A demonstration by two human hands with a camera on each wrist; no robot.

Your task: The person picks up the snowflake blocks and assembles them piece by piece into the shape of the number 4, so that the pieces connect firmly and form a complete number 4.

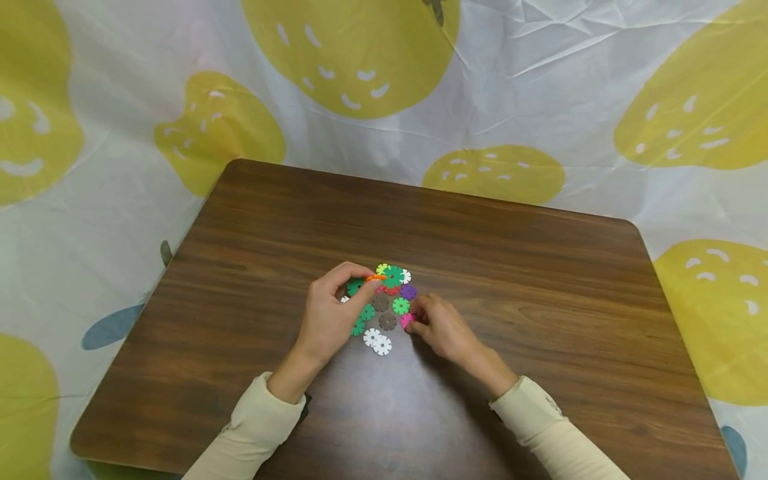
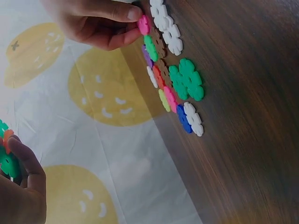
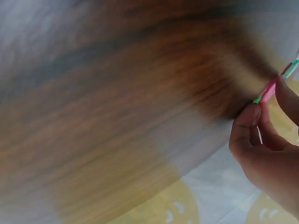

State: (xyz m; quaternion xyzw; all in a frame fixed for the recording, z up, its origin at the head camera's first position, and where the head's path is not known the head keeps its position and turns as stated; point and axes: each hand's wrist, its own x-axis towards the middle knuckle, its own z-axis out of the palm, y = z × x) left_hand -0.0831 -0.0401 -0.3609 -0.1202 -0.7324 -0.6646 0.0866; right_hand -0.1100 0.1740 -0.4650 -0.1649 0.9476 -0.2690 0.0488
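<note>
My left hand (image 1: 330,303) grips a small joined piece above the cluster: an orange notched disc (image 1: 376,277) between two green notched discs (image 1: 393,276). In the left wrist view the same green disc (image 2: 9,164) and orange disc (image 2: 8,140) show at the fingertips. My right hand (image 1: 447,327) is at the cluster's right edge, where thumb and fingers pinch a pink flower-shaped disc (image 2: 144,24). Beside that one lie a light green disc (image 1: 401,306) and a brown disc (image 1: 387,322). Curled fingers partly cover the pink disc (image 3: 268,90) in the right wrist view.
More discs lie flat together on the brown wooden table (image 1: 540,307): white discs (image 1: 382,345) nearest the body, a purple disc (image 1: 408,292), green discs (image 2: 187,79) and a blue disc (image 2: 184,118). A cloth (image 1: 384,140) with yellow fruit prints hangs behind the table.
</note>
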